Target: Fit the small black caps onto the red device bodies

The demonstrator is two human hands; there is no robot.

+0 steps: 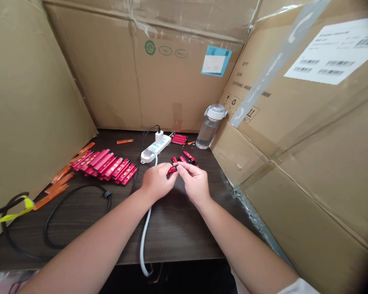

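My left hand (158, 182) is closed around a small red stick (172, 170) with gold-coloured marks, its near part hidden by the fingers. The thumb and fingers of my right hand (197, 182) are pinched together at the dark right end of that stick. Just beyond my hands lies a loose little heap of similar red sticks (189, 156) with black ends. To the left, a larger pile of red sticks (105, 165) lies in slanted rows on the dark table (184, 232).
A white power strip (147, 157) with a plug stands behind my left hand; its white cable (143, 245) runs under my arm. Orange strips (59, 183) and a black cable (76, 188) lie left. A water bottle (207, 132) stands back right. Cardboard walls (107, 73) enclose the table.
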